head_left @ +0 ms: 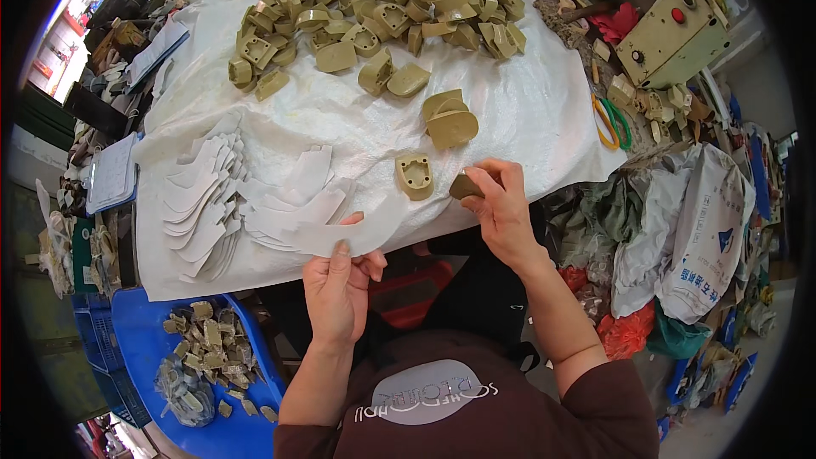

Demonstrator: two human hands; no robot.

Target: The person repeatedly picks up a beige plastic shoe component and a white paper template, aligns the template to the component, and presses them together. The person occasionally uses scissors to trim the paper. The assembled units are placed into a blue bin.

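My left hand (pixel 338 285) pinches a white curved cut-out sheet (pixel 357 234) by its near edge, at the front of the white-covered table (pixel 527 110). My right hand (pixel 501 204) grips one olive-tan heel block (pixel 466 185) just over the table's front edge. Another heel block (pixel 415 175) lies hollow side up beside it, to the left. Two stacked blocks (pixel 450 119) sit a little further back. A large heap of the same blocks (pixel 382 13) covers the far part of the table.
A fanned stack of white cut-out sheets (pixel 208 200) lies at the left front. A blue tub (pixel 144 348) with scrap pieces stands at the lower left. A beige machine box (pixel 680 30) and bags (pixel 697 238) crowd the right side.
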